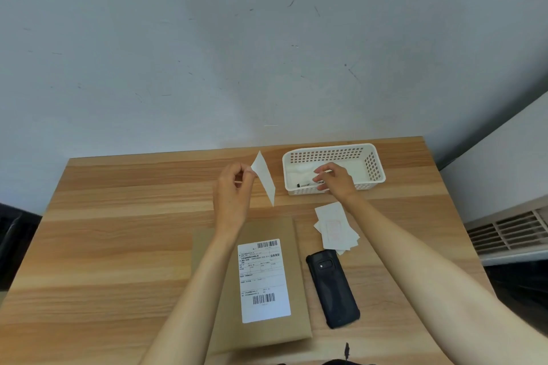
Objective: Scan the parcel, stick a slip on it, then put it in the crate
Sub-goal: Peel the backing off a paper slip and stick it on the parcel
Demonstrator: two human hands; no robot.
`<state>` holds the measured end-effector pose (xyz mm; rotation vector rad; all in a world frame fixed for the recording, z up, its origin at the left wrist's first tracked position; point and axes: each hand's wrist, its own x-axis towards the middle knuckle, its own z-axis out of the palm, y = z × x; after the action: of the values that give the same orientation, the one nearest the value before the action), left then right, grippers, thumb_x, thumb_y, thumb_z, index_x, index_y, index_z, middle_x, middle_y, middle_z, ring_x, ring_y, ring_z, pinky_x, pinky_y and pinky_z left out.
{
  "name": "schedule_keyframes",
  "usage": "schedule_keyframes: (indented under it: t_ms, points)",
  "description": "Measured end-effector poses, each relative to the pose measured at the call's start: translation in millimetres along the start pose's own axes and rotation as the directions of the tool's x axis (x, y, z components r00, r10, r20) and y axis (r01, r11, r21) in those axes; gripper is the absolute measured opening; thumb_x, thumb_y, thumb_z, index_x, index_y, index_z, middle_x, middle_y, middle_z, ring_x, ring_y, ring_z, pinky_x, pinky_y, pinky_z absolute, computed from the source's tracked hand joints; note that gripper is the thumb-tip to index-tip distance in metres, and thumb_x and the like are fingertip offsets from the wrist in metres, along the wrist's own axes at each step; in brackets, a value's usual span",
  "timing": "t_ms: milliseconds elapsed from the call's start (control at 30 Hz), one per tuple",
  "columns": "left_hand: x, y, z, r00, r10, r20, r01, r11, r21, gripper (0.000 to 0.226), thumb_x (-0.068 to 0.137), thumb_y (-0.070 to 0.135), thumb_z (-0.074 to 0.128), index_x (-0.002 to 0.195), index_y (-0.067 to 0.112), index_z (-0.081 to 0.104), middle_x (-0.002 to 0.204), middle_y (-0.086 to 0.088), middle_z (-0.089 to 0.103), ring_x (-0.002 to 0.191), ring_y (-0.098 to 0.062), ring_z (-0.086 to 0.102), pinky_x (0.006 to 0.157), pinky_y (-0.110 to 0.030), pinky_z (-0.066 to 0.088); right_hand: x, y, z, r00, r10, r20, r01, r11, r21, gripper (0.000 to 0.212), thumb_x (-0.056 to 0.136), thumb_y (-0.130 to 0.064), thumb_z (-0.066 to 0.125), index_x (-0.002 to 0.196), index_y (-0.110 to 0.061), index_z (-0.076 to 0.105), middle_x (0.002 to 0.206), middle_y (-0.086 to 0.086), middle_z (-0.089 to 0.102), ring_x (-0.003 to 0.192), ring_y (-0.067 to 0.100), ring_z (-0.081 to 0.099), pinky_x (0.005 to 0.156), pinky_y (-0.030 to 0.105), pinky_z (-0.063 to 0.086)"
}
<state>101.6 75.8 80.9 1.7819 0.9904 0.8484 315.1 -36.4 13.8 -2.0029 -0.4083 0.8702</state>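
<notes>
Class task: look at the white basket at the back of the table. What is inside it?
Inside the white basket lies a marker, black cap visible. The right hand reaches in and covers the marker's other end and part of the floor, so anything beneath cannot be seen.

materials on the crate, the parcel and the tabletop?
Crate: white moulded plastic by the look, slightly glossy, walls pierced with a regular grid of square holes.
Parcel: matte brown kraft paper or thin card, flat like an envelope, with a white printed label stuck on.
Tabletop: light wood grain in banded planks; probably laminate or veneer, can't tell from solid wood.
</notes>
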Motion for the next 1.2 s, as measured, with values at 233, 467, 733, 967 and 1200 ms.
schedule_keyframes:
  t_ms: [233,467,733,967,1200]
  points:
    - [-8.1,5.0,-2.2,0.997,-0.070,-0.016,0.069,0.996,-0.051,0.020,0.085,0.023,0.053,0.073,0.015,0.066,0.079,0.004,0.072,0.082,-0.018,0.067,0.065,-0.014,0.042,-39.6,2.1,22.8,0.934,-0.225,0.278,0.289,0.932,-0.219,0.085,0.077,-0.017,0.082,0.141,-0.040,0.032,0.113,-0.005,0.061,0.083,0.023,0.068,0.083,0.038,0.058]
    - [-25.8,6.0,-13.7,0.973,-0.226,-0.054,0.211,0.956,-0.205,0.029,0.086,0.020,0.053,0.063,0.030,0.066,0.067,0.011,0.067,0.072,-0.008,0.063,0.077,-0.036,0.050,-98.6,-2.9,69.4,0.845,-0.503,0.179,0.533,0.820,-0.212,0.044,0.077,-0.034,0.074,0.107,-0.036,0.041,0.112,-0.018,0.051,0.103,0.005,0.053,0.075,0.022,0.044]
    - [-48.4,-6.5,-36.6,0.962,-0.261,-0.079,0.230,0.932,-0.280,0.031,0.091,0.023,0.053,0.066,0.033,0.068,0.066,0.008,0.063,0.068,-0.008,0.059,0.072,-0.029,0.048,-134.3,-14.6,88.1,0.812,-0.578,0.082,0.583,0.800,-0.139,0.012,0.099,-0.023,0.054,0.106,-0.014,0.058,0.105,-0.001,0.060,0.098,0.021,0.057,0.082,0.050,0.052]
    - [-59.2,-24.0,-54.6,0.969,-0.219,-0.117,0.183,0.949,-0.258,0.006,0.098,0.025,0.058,0.095,0.021,0.061,0.092,0.010,0.063,0.082,-0.008,0.057,0.075,-0.027,0.043,-143.0,-12.2,92.4,0.873,-0.459,0.165,0.467,0.884,-0.015,0.019,0.102,-0.024,0.050,0.113,-0.012,0.060,0.111,0.002,0.069,0.105,0.016,0.064,0.089,0.042,0.055]
    - [-67.0,-39.7,-76.7,0.956,-0.290,0.044,0.293,0.933,-0.211,0.015,0.094,0.015,0.063,0.108,0.021,0.060,0.100,0.002,0.063,0.090,-0.015,0.060,0.073,-0.017,0.045,-147.5,-18.8,98.8,0.905,-0.370,0.210,0.368,0.928,0.048,0.019,0.104,-0.022,0.045,0.115,-0.017,0.060,0.109,-0.006,0.067,0.102,0.016,0.061,0.089,0.041,0.052]
